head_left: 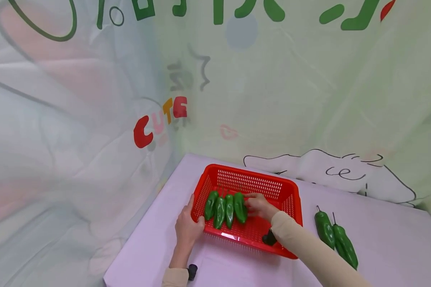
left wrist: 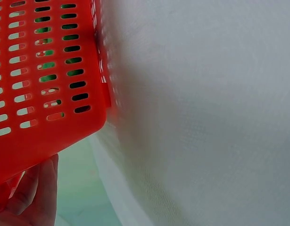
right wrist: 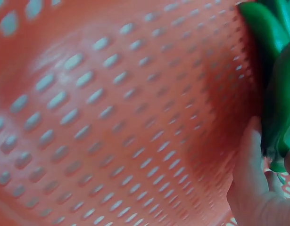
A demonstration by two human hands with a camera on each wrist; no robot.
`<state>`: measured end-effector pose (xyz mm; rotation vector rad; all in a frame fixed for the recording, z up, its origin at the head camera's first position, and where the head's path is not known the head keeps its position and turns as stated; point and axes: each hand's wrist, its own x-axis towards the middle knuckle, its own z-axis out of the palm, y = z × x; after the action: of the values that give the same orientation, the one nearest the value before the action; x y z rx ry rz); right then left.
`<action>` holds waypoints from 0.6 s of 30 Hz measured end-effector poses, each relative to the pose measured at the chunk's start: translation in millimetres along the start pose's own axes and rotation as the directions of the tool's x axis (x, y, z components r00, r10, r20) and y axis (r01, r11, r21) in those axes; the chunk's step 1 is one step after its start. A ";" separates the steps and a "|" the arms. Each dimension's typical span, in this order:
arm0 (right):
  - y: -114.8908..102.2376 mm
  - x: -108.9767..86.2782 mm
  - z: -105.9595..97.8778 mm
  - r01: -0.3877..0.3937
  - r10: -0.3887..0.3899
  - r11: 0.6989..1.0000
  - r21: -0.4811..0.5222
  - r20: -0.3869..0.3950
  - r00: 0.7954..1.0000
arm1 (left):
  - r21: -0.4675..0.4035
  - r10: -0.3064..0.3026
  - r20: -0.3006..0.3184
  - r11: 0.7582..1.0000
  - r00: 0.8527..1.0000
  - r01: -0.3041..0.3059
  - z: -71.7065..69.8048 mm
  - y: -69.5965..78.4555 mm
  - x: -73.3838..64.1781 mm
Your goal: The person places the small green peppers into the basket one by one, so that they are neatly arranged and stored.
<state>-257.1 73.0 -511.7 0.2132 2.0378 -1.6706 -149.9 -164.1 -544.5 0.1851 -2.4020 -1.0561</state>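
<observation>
Peppers (head_left: 220,212), four of them, green and glossy, lie side by side in the left part of a red basket (head_left: 237,238) with pierced walls, set on a pale table (head_left: 140,243). Risk seems greatest at the rightmost pepper (head_left: 240,207): a sideways nudge from the fingers could press it into its neighbours and skew the row, and its smooth, shiny skin might let it slip or roll towards the basket's bare right side. The basket is steadied at one corner only; a tug or lift there could tilt it and send all four sliding. A small black device (head_left: 269,238) on the right wrist sits close to the front rim and could catch on it if the arm draws back low. Two more green peppers (head_left: 324,229) lie on the table to the right of the basket, near the right sleeve (head_left: 310,251), which could brush and roll them.

The left hand (head_left: 188,227) is clamped on the basket's near left corner, thumb over the rim and fingers along the outside. The right hand (head_left: 260,206) reaches inside, its fingers at the rightmost pepper. In the right wrist view, a finger lies along one side and part of the thumb shows on the other, slightly apart; whether they pinch or merely touch, I cannot tell.
</observation>
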 end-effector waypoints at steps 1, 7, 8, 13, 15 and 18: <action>0.6 -0.6 -0.6 -0.002 0.002 1.000 -0.004 -0.005 1.000 | -0.002 0.001 -0.001 1.000 1.000 -0.001 0.0 0.1 0.1; 5.6 -1.5 -2.1 -0.008 0.008 1.000 -0.012 -0.005 1.000 | 0.011 0.002 0.017 1.000 1.000 -0.003 0.0 1.1 0.6; 6.3 -1.3 -2.0 -0.008 0.008 1.000 -0.015 -0.004 1.000 | 0.014 0.004 0.018 1.000 1.000 -0.004 0.3 1.0 0.7; 4.1 -3.7 -2.4 -0.020 0.020 0.999 -0.039 -0.007 1.000 | 0.014 0.009 0.021 1.000 1.000 -0.009 1.5 1.5 0.8; 0.0 -6.1 -4.0 -0.020 0.021 0.998 -0.051 0.011 1.000 | 0.014 0.005 0.022 1.000 1.000 -0.006 1.2 1.4 0.9; -8.4 -10.1 -8.8 -0.017 0.020 0.996 -0.088 0.035 0.999 | 0.016 -0.003 0.025 1.000 1.000 0.003 0.0 0.2 1.2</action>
<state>-254.2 81.2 -498.5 0.1704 2.0717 -1.5587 -150.9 -164.4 -543.9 0.1822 -2.4342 -1.0470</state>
